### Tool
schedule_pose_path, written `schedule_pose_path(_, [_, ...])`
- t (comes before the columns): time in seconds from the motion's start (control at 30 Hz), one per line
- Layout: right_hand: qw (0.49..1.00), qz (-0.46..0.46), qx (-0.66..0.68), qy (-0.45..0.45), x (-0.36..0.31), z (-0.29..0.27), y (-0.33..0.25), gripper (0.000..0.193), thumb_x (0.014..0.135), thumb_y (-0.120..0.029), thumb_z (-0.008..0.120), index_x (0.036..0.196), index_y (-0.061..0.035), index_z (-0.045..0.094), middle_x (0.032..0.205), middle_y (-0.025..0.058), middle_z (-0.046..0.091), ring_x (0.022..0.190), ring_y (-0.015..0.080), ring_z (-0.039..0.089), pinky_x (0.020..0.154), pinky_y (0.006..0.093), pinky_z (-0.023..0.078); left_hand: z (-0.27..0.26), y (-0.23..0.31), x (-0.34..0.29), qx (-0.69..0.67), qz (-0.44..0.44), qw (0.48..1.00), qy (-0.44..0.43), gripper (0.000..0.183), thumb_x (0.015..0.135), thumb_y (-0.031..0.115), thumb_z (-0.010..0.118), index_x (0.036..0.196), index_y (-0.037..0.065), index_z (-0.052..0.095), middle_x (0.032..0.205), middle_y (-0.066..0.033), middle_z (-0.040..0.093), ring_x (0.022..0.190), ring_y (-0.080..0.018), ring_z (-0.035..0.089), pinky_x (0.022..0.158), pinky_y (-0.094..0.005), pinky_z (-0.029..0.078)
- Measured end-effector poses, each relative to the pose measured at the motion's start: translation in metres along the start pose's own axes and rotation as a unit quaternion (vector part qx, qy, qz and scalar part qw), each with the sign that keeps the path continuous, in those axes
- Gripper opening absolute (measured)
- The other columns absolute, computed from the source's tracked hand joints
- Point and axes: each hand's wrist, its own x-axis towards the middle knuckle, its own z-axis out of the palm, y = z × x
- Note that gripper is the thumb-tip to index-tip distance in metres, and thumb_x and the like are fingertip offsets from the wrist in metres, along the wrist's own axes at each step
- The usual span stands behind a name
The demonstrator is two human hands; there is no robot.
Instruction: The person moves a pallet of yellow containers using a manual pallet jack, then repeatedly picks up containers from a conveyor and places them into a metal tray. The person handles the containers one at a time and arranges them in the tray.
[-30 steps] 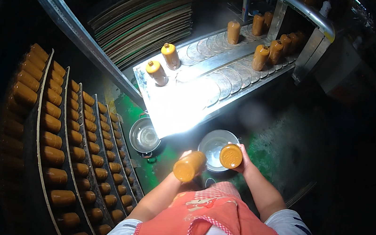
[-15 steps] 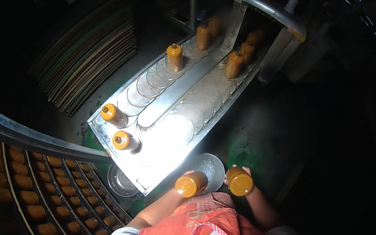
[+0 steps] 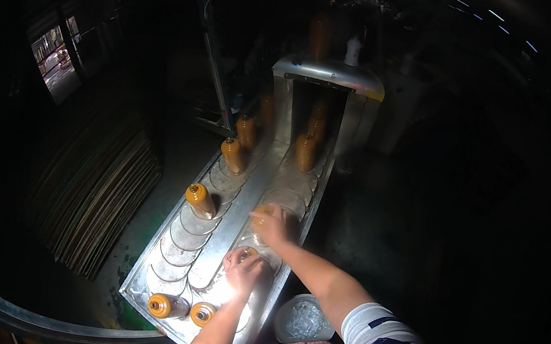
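Note:
Both my hands are over the right lane of a metal plate conveyor (image 3: 217,255). My right hand (image 3: 275,228) is closed round an amber bottle (image 3: 259,220) that stands on the plates. Nearer to me, my left hand (image 3: 241,275) has its fingers wrapped about the top of another amber bottle (image 3: 249,254), whose lower part is hidden. By the near end stand two more amber bottles, one at the left corner (image 3: 162,306) and one beside my left forearm (image 3: 202,313).
Several amber bottles ride the left lane, one midway along it (image 3: 200,200). Others sit by the metal tunnel opening (image 3: 330,75). A grey basin (image 3: 280,319) with clear glinting contents is right of the near end. Stacked flat sheets (image 3: 105,198) stand at left.
Both hands have moved from above the basin, where each held a bottle, forward onto the right lane, bottles still in their grip. The view has shifted too.

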Motion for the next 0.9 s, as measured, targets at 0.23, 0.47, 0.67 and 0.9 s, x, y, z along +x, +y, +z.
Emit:
schedule_pose_path(0.23, [0.996, -0.053, -0.017, 0.065, 0.048, -0.05, 0.028, 0.041, 0.077, -0.008, 0.076, 0.113, -0.0276, 0.076, 0.139, 0.0147, 0.049, 0.126, 0.0366, 0.044, 0.106, 0.041, 0.042, 0.02, 0.046, 0.025, -0.017, -0.045, 0.999, 0.007, 0.029, 0.076, 0.012, 0.078, 0.104, 0.02, 0.078, 0.145, -0.0146, 0.05, 0.134, -0.0395, 0.04, 0.112, -0.0459, 0.036])
schedule_pose_path(0.47, [0.91, 0.177, 0.366, -0.077, -0.071, -0.167, 0.075, 0.033, 0.075, 0.008, 0.064, 0.101, -0.0086, 0.075, 0.089, 0.0044, 0.049, 0.071, 0.0133, 0.052, 0.066, 0.0284, 0.047, -0.035, 0.139, -0.116, -0.257, -0.289, 0.922, 0.031, 0.013, 0.089, 0.001, 0.07, 0.102, 0.0, 0.074, 0.095, -0.0045, 0.07, 0.077, -0.0107, 0.063, 0.07, -0.0235, 0.053])
schedule_pose_path(0.67, [0.855, 0.096, 0.285, -0.424, -0.25, -0.184, 0.076, 0.033, 0.067, 0.012, 0.055, 0.088, -0.0067, 0.073, 0.067, -0.0014, 0.041, 0.059, 0.012, 0.041, 0.056, 0.0281, 0.036, -0.103, 0.27, -0.245, -0.213, -0.446, 0.854, 0.164, 0.017, 0.095, 0.011, 0.067, 0.107, 0.0, 0.073, 0.099, -0.0063, 0.072, 0.087, -0.0123, 0.068, 0.073, -0.0257, 0.056])
schedule_pose_path(0.9, [0.716, -0.099, 0.343, -0.6, -0.307, -0.184, -0.048, 0.037, 0.065, 0.015, 0.05, 0.089, -0.0026, 0.072, 0.079, -0.0035, 0.049, 0.065, 0.0064, 0.046, 0.057, 0.0203, 0.035, -0.264, 0.397, -0.33, 0.061, -0.325, 0.879, 0.343, 0.017, 0.093, 0.015, 0.069, 0.104, 0.003, 0.074, 0.099, -0.0052, 0.071, 0.087, -0.0116, 0.066, 0.079, -0.0241, 0.051])
